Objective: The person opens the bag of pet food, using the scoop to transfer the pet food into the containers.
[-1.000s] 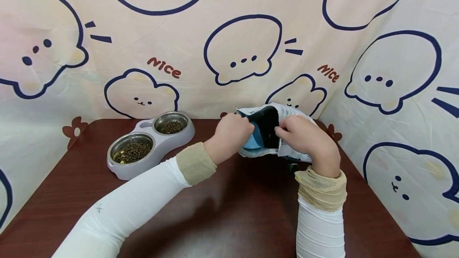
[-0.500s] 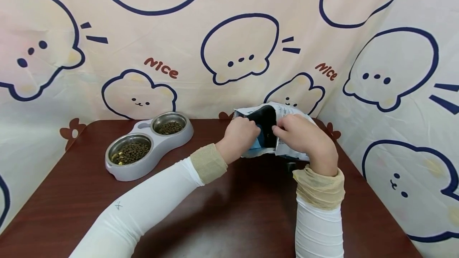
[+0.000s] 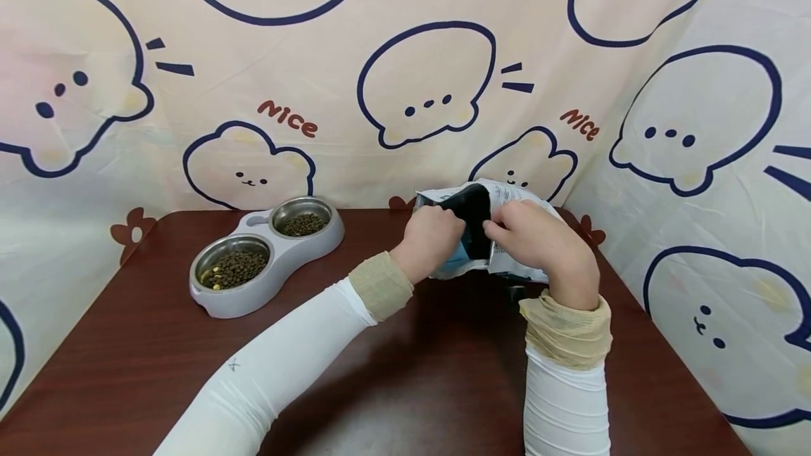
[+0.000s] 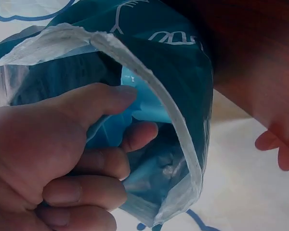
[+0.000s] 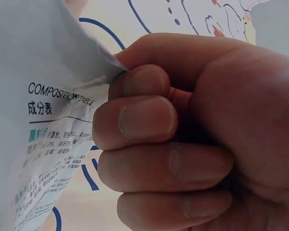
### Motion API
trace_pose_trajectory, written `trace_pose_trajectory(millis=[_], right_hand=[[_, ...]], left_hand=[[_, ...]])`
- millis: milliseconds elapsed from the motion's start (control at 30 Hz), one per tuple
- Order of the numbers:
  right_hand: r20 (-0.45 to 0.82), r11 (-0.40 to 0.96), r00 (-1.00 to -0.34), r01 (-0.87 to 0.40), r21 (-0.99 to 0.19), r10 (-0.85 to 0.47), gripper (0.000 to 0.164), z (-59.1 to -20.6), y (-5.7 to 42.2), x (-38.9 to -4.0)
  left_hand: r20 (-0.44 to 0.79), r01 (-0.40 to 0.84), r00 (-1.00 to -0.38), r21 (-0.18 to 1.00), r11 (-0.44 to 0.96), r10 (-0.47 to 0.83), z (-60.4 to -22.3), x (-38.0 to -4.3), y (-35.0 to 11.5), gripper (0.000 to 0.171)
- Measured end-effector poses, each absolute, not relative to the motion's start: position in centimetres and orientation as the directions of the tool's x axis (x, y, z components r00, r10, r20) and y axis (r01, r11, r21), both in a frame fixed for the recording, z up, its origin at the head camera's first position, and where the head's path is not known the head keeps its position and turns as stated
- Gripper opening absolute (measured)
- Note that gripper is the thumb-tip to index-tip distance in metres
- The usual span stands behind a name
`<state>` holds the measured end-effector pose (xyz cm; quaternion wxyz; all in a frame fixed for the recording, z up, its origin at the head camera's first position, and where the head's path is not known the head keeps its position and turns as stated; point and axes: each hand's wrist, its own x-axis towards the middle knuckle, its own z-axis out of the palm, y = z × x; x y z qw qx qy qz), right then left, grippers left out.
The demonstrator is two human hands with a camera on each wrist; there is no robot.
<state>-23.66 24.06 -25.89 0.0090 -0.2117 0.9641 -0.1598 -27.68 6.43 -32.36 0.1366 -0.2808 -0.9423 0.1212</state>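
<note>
A white and teal pet food bag (image 3: 512,193) lies at the back of the table, its mouth facing me and dark inside. My left hand (image 3: 433,241) is at the left of that mouth. In the left wrist view, its thumb and curled fingers grip a blue plastic scoop (image 4: 147,102) inside the bag (image 4: 195,77). How much food the bag contains cannot be made out. My right hand (image 3: 538,238) pinches the bag's right edge between thumb and curled index finger. The right wrist view shows the printed panel of the bag (image 5: 43,57) beside those fingers.
A grey double pet feeder (image 3: 298,255) stands at the back left, with brown kibble (image 3: 237,270) in both metal bowls and some yellow pieces in the nearer one. Patterned cloth (image 3: 342,90) hangs behind and beside the brown table (image 3: 393,400).
My left hand has shifted right, deeper into the bag's mouth, and less of the blue scoop shows in the head view. My right hand keeps its pinch on the edge.
</note>
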Motion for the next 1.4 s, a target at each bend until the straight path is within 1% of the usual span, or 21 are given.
trace_pose_trajectory(millis=[133, 267, 500, 733, 933, 1067, 1200, 1300, 1400], right_hand=[[0.044, 0.862, -0.913, -0.397, -0.316, -0.404, 0.041, -26.0, 24.1, -23.6], [0.037, 0.856, -0.913, -0.395, -0.333, -0.407, 0.041, -26.2, 24.1, -23.7], [0.045, 0.856, -0.915, -0.392, -0.337, -0.402, 0.041, -26.0, 24.3, -23.5], [0.044, 0.850, -0.919, -0.380, -0.365, -0.392, 0.042, -25.9, 24.6, -23.4], [0.052, 0.851, -0.918, -0.386, -0.357, -0.394, 0.044, -25.9, 24.7, -23.5], [0.054, 0.852, -0.918, -0.386, -0.352, -0.394, 0.043, -25.7, 24.7, -23.5], [0.053, 0.855, -0.920, -0.382, -0.350, -0.389, 0.041, -25.6, 24.7, -23.5], [0.052, 0.855, -0.919, -0.382, -0.351, -0.390, 0.040, -25.6, 24.8, -23.5], [0.058, 0.854, -0.918, -0.387, -0.349, -0.392, 0.040, -25.5, 24.9, -23.5]], left_hand=[[0.208, 0.490, -0.816, -0.246, 0.836, 0.539, -32.8, -28.0, 6.4, 0.027], [0.183, 0.482, -0.838, -0.194, 0.855, 0.514, -33.7, -28.4, 6.4, 0.026], [0.197, 0.462, -0.847, -0.188, 0.867, 0.494, -34.2, -28.5, 6.6, 0.025], [0.226, 0.420, -0.868, -0.143, 0.896, 0.443, -34.4, -27.3, 6.8, 0.020], [0.228, 0.352, -0.905, -0.077, 0.933, 0.360, -34.2, -26.4, 6.5, 0.029], [0.247, 0.323, -0.916, -0.012, 0.946, 0.316, -33.9, -25.9, 5.8, 0.043], [0.267, 0.309, -0.919, 0.029, 0.951, 0.290, -33.6, -25.5, 5.0, 0.055], [0.302, 0.308, -0.911, 0.046, 0.950, 0.280, -33.8, -25.3, 4.3, 0.056], [0.338, 0.326, -0.897, 0.069, 0.943, 0.286, -34.2, -25.2, 3.6, 0.049]])
